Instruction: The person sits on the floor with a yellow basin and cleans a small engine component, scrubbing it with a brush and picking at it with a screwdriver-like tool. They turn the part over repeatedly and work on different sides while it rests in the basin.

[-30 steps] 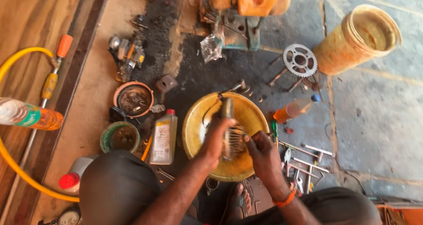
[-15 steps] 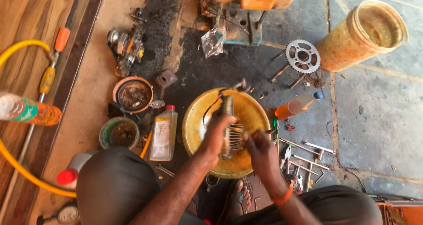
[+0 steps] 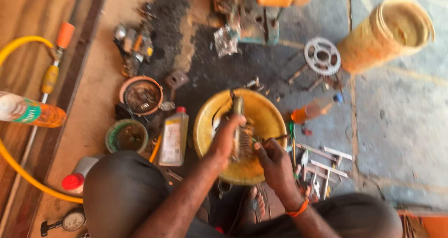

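Observation:
A yellow basin (image 3: pixel 263 114) sits on the oily floor in front of me. My left hand (image 3: pixel 225 137) grips a long greasy metal part (image 3: pixel 239 126) upright over the basin. Beside that part, my right hand (image 3: pixel 273 161), with an orange band at the wrist, pinches a thin tool (image 3: pixel 273 138) against it. Blur hides the fine detail of the part.
A plastic oil bottle with a red cap (image 3: pixel 173 137) and two small bowls (image 3: pixel 141 94) (image 3: pixel 126 135) lie left of the basin. A sprocket (image 3: pixel 322 56), a tipped yellow bucket (image 3: pixel 389 33), an orange bottle (image 3: pixel 315 110) and loose spanners (image 3: pixel 322 165) lie to the right. A yellow hose (image 3: pixel 18 172) curves on the left.
Both hands stay over the basin on the metal part, shifting only slightly. The view has drifted a little, and the scene is more blurred.

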